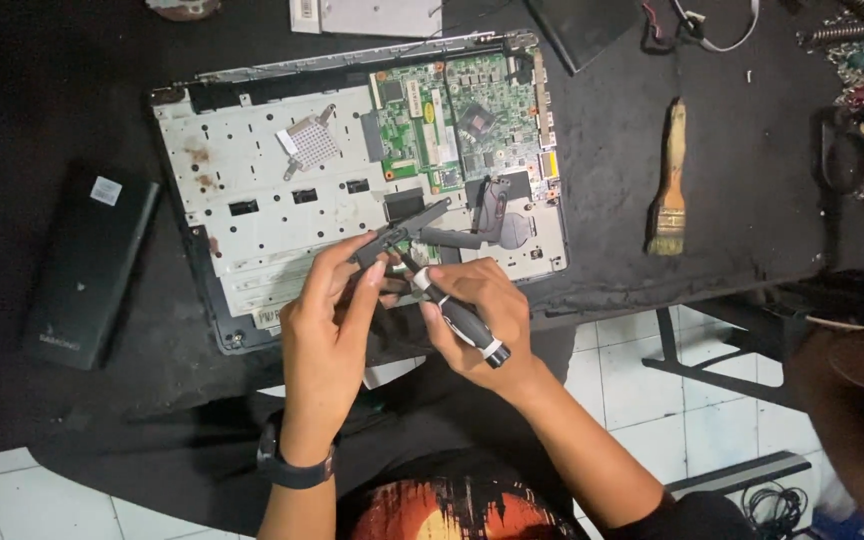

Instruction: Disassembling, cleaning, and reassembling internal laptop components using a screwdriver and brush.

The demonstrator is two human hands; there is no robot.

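Green board (pixel 457 115) already lies bare in the opened laptop (pixel 252 170). Left hand (pixel 327 320) pinches a small black part (pixel 402 232); right hand (pixel 482 320) grips a screwdriver (pixel 457 315) against it, work unfinished.

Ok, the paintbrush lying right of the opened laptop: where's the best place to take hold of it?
Grip the paintbrush by its wooden handle, the upper, narrower half, coming straight down from above with fingers on its left and right sides. It lies flat on the dark mat, handle pointing away and bristles toward the table edge, with bare mat on both sides. Both hands are busy at the laptop.
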